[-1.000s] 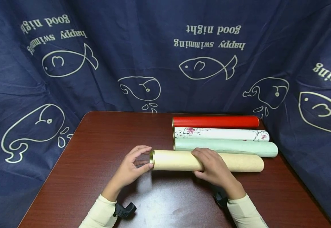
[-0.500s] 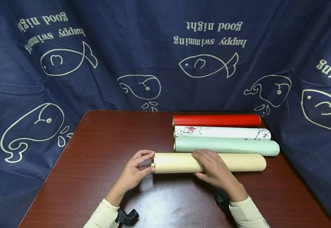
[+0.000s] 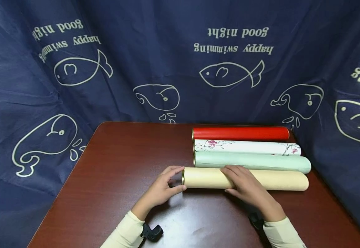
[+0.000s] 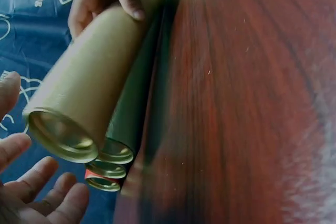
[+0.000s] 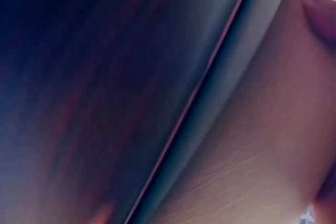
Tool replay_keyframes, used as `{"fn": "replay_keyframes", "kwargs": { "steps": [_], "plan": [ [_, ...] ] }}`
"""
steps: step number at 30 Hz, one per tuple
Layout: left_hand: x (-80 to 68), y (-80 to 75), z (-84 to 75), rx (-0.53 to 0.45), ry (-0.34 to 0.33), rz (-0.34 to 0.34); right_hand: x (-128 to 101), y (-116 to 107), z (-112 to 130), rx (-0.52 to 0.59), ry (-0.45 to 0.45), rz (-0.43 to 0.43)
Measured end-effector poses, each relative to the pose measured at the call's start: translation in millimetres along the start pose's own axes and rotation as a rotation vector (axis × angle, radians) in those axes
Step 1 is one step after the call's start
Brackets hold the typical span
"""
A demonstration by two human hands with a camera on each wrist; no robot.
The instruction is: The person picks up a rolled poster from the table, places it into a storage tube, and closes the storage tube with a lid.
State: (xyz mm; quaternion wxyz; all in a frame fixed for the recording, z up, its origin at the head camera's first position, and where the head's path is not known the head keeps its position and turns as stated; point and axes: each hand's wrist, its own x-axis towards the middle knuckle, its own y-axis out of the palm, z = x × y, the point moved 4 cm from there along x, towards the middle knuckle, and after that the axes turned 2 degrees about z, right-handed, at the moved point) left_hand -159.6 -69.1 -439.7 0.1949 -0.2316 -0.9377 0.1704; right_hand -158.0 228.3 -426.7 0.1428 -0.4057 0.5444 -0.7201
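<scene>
A cream paper tube [image 3: 206,178] with a gold-rimmed end lies crosswise before me, just in front of a pale green tube [image 3: 251,162]. My right hand [image 3: 252,189] grips its middle from above, thumb on the near side. At the tube's left end my left hand [image 3: 159,191] has its fingers spread around the rim; the left wrist view shows those fingers [image 4: 37,182] apart from the recessed gold end [image 4: 63,137]. In the right wrist view a fingertip [image 5: 321,17] lies on the blurred tube. Whether the tube touches the table is unclear.
Behind the green tube lie a white tube [image 3: 245,147] with pink blossoms and a red tube [image 3: 242,133], roughly parallel. The brown table [image 3: 130,155] meets a dark blue curtain [image 3: 121,34] printed with fish and whales at its back and sides.
The cream tube has moved right along the row, carried by my right hand. My left hand has followed its left end, its fingers now spread wider. The other tubes keep their order.
</scene>
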Motion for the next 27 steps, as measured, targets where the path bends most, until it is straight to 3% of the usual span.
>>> {"fn": "replay_keyframes", "kwargs": {
  "steps": [4, 9, 18, 24, 27],
  "plan": [
    [-14.7, -6.7, 6.0, 0.040, -0.065, 0.019, -9, 4, -9, -0.017, 0.064, 0.030],
    [-30.6, -29.0, 10.4, 0.063, -0.106, 0.018, -17, 4, -12, -0.035, 0.100, 0.032],
    [-37.6, -77.5, 9.4, 0.181, -0.117, -0.089, -19, -7, -20, -0.071, 0.117, -0.030],
    [-56.6, -100.8, 12.3, 0.229, -0.156, -0.136, -33, -26, -27, -0.048, 0.201, -0.039],
    [-68.2, -113.6, 10.5, 0.339, -0.160, -0.180, -42, -38, -35, -0.050, 0.247, -0.044]
  ]
}}
